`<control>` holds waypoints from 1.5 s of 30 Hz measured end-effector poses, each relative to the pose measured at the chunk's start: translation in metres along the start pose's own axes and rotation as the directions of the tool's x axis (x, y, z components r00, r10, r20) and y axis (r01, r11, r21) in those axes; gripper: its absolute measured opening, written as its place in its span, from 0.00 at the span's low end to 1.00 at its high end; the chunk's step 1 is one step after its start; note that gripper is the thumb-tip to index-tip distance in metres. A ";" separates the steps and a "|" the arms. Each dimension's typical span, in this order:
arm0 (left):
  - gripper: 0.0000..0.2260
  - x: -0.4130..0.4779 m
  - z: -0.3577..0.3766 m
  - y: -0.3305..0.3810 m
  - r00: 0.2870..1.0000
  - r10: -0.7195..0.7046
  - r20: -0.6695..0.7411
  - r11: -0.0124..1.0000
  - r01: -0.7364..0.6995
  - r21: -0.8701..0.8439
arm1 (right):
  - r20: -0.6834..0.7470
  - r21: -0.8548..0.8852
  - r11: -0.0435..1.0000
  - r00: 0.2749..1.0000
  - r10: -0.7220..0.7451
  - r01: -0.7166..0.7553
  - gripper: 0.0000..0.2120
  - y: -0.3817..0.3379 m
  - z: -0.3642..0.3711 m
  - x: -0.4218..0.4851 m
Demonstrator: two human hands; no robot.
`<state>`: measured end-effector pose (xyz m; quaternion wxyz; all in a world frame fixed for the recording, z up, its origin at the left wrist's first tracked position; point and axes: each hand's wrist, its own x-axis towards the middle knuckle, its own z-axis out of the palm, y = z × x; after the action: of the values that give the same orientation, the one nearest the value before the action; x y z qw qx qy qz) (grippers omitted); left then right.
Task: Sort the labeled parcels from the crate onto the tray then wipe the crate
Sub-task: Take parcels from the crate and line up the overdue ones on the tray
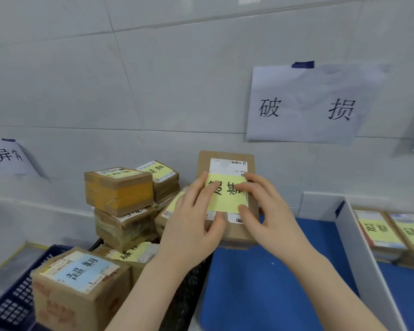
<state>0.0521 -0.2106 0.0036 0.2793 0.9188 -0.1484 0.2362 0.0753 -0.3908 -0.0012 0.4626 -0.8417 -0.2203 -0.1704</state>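
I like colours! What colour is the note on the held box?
Pale yellow note, black writing; head view.

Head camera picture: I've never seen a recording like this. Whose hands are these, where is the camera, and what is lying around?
No machine here: a person wears the camera on their head, and it looks down at their own bare hands. The left hand and right hand press their fingers on a yellow note on an upright brown parcel. To its left, a dark crate holds stacked parcels. To its right lies a blue tray with a white divider; two flat parcels lie beyond it. Paper signs hang on the wall.
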 end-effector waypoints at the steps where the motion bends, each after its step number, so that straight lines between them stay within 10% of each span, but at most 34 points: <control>1: 0.28 -0.004 0.008 0.017 1.000 0.001 -0.012 1.000 -0.001 -0.005 | 0.004 -0.011 1.000 1.000 -0.010 0.010 0.16 0.004 -0.017 -0.009; 14: 0.27 -0.034 0.143 0.238 0.999 0.033 -0.033 0.984 -0.038 -0.174 | -0.029 -0.123 0.992 0.999 -0.020 0.017 0.12 0.077 -0.242 -0.126; 45: 0.26 0.036 0.397 0.416 0.986 0.027 0.165 0.945 0.029 -0.326 | -0.082 -0.236 0.958 0.986 0.148 -0.163 0.13 0.294 -0.459 -0.162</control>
<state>0.0541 -0.7801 -0.0846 0.4146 0.8763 -0.2082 0.1301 0.0555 -0.9568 -0.0519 0.3755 -0.9006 -0.1163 -0.1856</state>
